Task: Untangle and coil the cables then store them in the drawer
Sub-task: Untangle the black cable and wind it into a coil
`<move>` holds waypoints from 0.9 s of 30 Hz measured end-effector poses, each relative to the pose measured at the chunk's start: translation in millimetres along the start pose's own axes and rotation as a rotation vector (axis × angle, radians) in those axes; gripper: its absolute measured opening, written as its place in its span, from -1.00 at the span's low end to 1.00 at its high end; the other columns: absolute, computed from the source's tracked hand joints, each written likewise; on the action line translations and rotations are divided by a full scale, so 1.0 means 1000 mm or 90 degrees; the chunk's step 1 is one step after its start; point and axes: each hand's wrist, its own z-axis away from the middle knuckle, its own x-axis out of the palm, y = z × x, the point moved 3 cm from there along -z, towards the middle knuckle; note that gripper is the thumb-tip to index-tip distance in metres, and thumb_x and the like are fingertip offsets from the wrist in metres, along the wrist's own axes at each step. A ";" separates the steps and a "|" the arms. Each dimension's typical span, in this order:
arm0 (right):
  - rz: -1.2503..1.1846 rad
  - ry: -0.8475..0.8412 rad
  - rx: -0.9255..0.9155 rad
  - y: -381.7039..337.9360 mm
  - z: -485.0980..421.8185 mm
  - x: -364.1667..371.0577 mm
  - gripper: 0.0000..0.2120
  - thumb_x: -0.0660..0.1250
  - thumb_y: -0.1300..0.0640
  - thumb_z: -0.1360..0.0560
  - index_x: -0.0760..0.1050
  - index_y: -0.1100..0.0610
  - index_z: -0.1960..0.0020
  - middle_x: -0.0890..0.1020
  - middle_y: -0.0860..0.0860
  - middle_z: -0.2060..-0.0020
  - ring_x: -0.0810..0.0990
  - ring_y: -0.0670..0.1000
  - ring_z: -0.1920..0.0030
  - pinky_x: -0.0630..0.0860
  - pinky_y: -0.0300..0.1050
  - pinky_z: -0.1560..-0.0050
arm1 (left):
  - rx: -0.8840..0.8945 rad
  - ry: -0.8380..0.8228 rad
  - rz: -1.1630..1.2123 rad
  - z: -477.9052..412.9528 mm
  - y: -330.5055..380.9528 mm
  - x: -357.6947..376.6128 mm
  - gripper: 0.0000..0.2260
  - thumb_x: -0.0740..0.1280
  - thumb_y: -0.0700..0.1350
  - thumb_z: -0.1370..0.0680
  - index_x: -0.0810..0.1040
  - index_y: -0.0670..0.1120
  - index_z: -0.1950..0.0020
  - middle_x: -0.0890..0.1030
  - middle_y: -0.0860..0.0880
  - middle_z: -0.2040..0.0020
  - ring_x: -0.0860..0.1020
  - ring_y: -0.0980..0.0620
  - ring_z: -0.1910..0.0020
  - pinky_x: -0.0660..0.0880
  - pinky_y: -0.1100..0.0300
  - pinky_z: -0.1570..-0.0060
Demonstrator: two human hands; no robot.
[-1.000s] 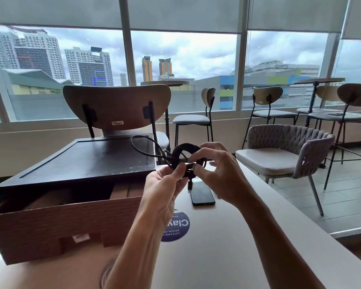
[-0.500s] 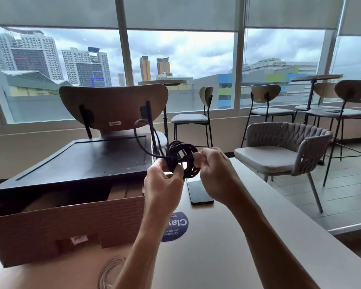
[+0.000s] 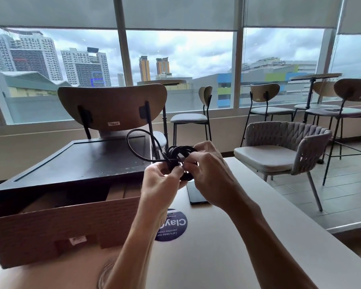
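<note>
Hands are raised together above the table (image 3: 227,257), both forearms reaching up from the lower edge of the view and coming close at the wrists. The left hand (image 3: 162,182) has its palm turned toward the right one, and its thumb and forefinger pinch the black cable (image 3: 180,152) at the lower side of the bundle. The right hand (image 3: 211,174) shows its back to the viewer, and its fingers (image 3: 199,147) are curled over the top of the coil and grip it. The fingertips of both hands nearly touch each other. The cable is wound in several small turns between the hands, held in the air, and one loose loop stands out to the left over the dark cabinet top (image 3: 81,163). Below that top the brown drawer (image 3: 50,230) is pulled open, well apart from the coil. A dark phone (image 3: 196,195) lies on the table under the right hand, and near it is a round blue sticker (image 3: 173,228).
</note>
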 end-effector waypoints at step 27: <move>0.085 0.039 0.079 -0.002 0.005 0.021 -0.80 0.15 0.04 -0.68 0.44 0.13 0.00 0.34 -0.05 0.11 0.50 0.06 0.16 0.27 -0.05 0.03 | -0.006 -0.052 0.112 -0.020 -0.014 -0.017 -0.86 0.28 -0.21 -0.64 0.61 -0.24 -0.07 0.66 -0.05 0.20 0.65 0.11 0.16 0.57 0.26 0.04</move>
